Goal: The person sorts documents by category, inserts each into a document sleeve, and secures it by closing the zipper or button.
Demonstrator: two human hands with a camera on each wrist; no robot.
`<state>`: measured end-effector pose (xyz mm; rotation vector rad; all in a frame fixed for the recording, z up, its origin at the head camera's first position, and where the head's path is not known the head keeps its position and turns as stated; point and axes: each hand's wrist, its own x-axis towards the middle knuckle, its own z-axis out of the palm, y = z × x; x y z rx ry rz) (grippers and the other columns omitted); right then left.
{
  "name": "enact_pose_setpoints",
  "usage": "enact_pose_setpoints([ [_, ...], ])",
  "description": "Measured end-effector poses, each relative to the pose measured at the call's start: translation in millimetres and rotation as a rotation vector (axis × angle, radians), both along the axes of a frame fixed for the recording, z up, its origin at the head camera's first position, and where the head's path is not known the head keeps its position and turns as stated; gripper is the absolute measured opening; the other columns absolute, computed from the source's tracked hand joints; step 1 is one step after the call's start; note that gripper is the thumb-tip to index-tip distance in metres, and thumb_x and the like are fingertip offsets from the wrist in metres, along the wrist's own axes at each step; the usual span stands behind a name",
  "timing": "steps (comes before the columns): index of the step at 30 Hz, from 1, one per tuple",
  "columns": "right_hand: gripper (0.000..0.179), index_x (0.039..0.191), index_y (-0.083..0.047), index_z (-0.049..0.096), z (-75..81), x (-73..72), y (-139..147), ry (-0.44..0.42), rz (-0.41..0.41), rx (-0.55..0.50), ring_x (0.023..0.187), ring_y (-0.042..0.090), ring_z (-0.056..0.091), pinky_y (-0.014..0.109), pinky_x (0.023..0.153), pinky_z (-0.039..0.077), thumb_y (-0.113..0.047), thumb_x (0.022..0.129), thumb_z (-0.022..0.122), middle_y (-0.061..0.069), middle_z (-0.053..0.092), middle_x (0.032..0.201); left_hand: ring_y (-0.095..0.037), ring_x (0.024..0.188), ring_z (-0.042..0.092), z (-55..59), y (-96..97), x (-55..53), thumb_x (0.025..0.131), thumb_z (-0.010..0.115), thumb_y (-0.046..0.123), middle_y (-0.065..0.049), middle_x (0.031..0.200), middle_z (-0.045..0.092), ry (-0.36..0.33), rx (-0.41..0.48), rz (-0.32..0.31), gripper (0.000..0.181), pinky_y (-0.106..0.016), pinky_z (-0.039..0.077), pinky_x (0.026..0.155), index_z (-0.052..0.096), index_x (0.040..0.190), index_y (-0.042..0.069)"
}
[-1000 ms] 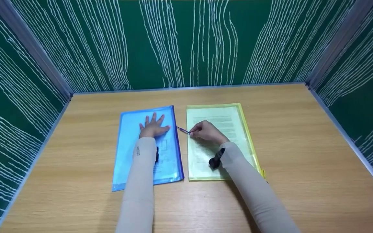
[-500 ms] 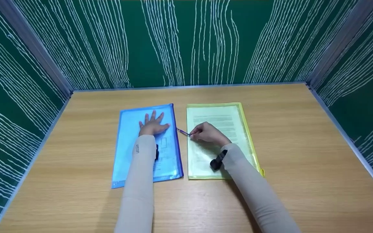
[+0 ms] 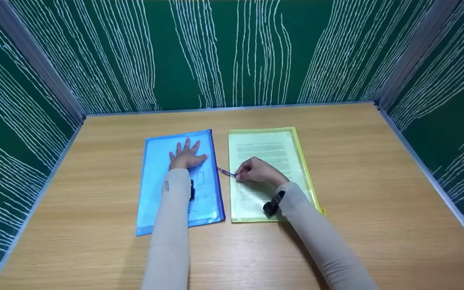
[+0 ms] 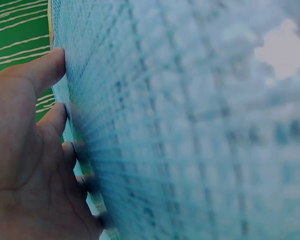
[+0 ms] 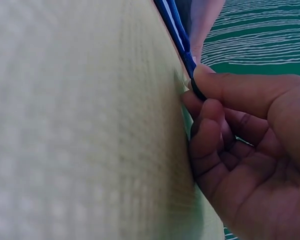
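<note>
A blue zip document folder (image 3: 204, 205) lies flat with printed sheets inside, its dark zip (image 3: 218, 185) along the right edge. My left hand (image 3: 186, 158) rests on its upper half, fingers spread; in the left wrist view the fingertips (image 4: 57, 60) touch the meshed cover. My right hand (image 3: 258, 171) pinches the end of a thin dark blue zip pull (image 3: 226, 172) between thumb and forefinger. The pull stretches across the gap from the blue folder's zip. Beneath this hand lies a yellow-edged zip folder (image 3: 262, 137) with printed paper inside; the curled fingers are right at its surface in the right wrist view.
Both folders lie side by side on a wooden table (image 3: 95, 193), with a narrow gap between them. A small yellow tab (image 3: 323, 211) sticks out at the yellow folder's right edge. Green walls (image 3: 256, 60) with white wavy lines enclose the table's back and sides.
My right hand has drawn the zip pull a little toward me along the blue folder's right edge. My left hand has stayed in place on the folder. The head view has shifted slightly.
</note>
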<state>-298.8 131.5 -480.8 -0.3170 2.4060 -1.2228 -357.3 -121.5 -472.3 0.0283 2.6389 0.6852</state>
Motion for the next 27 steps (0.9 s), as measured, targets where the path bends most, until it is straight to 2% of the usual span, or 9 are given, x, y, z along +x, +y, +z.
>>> enact_pose_setpoints([
  [10, 0.008, 0.092, -0.008, 0.074, -0.4, 10.9, 5.6, 0.012, 0.066, -0.002, 0.062, 0.009, 0.048, 0.020, 0.055, 0.038, -0.012, 0.086, 0.070, -0.003, 0.065, 0.076, -0.035, 0.145, -0.024, 0.1, -1.7, 0.0, 0.094, 0.044, 0.057, -0.004, 0.162, -0.012, 0.002, 0.000, -0.022, 0.076, -0.062, -0.015, 0.112, 0.010, 0.155, 0.030],
  [17, 0.010, 0.093, -0.009, 0.075, 0.6, 17.3, 9.9, 0.055, 0.124, 0.026, 0.063, 0.007, 0.048, 0.020, 0.058, 0.039, -0.014, 0.085, 0.071, -0.005, 0.066, 0.075, -0.034, 0.145, -0.024, 0.5, 0.6, 0.5, 0.094, 0.046, 0.056, -0.004, 0.163, -0.011, 0.007, 0.020, -0.011, 0.075, -0.061, -0.016, 0.112, 0.010, 0.155, 0.030],
  [27, 0.009, 0.092, -0.010, 0.075, 3.3, 28.5, 14.0, 0.047, 0.179, 0.055, 0.066, 0.007, 0.051, 0.021, 0.062, 0.041, -0.015, 0.085, 0.071, -0.004, 0.067, 0.078, -0.034, 0.145, -0.024, -0.6, 0.7, 0.7, 0.094, 0.045, 0.057, -0.003, 0.163, -0.011, 0.010, 0.022, 0.002, 0.075, -0.061, -0.016, 0.112, 0.010, 0.155, 0.031],
])
